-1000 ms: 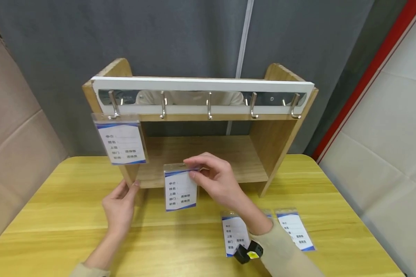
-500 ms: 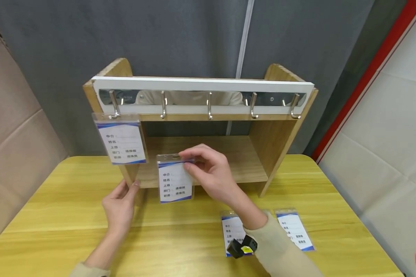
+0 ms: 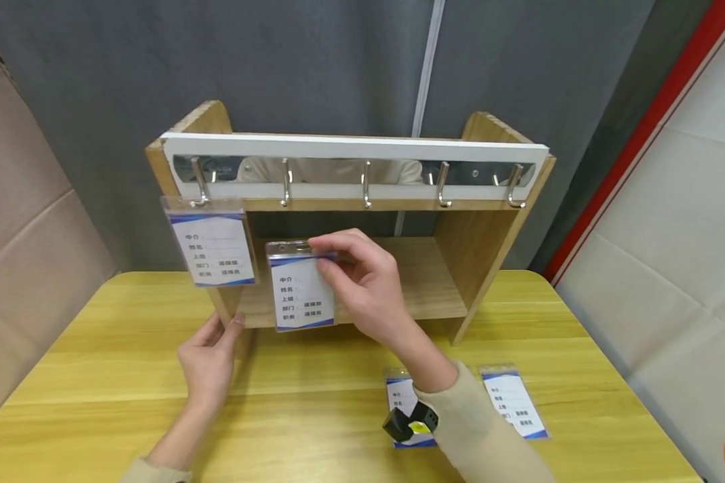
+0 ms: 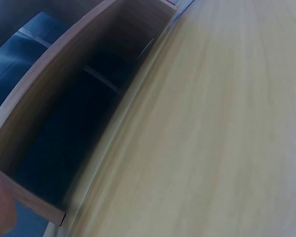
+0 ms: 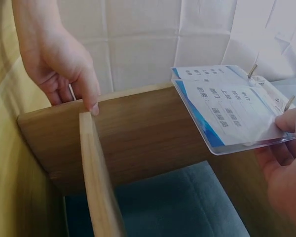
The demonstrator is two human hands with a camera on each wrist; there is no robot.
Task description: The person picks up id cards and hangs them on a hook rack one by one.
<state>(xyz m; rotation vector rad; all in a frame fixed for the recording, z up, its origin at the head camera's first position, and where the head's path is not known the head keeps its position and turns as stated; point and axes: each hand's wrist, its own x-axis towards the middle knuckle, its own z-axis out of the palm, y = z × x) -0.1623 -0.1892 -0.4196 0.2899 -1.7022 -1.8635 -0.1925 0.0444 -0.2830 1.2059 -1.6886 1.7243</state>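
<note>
Between thumb and fingers my right hand pinches the top right corner of a clear badge holder with a white and blue card inside. The badge holder is upright in front of the shelf opening, its top edge below the second hook from the left. Another badge holder hangs from the leftmost hook. My left hand grips the lower left side panel of the wooden shelf; in the right wrist view its thumb lies over the panel's edge. Both badge holders overlap in that view.
Two more badge holders lie on the yellow wood-grain table, one at the right and one partly under the right forearm. Three further hooks line the white rail to the right. A grey curtain stands behind.
My right hand has raised the badge holder and brought it slightly left, from below the shelf board up toward the second hook. The left hand stays on the side panel.
</note>
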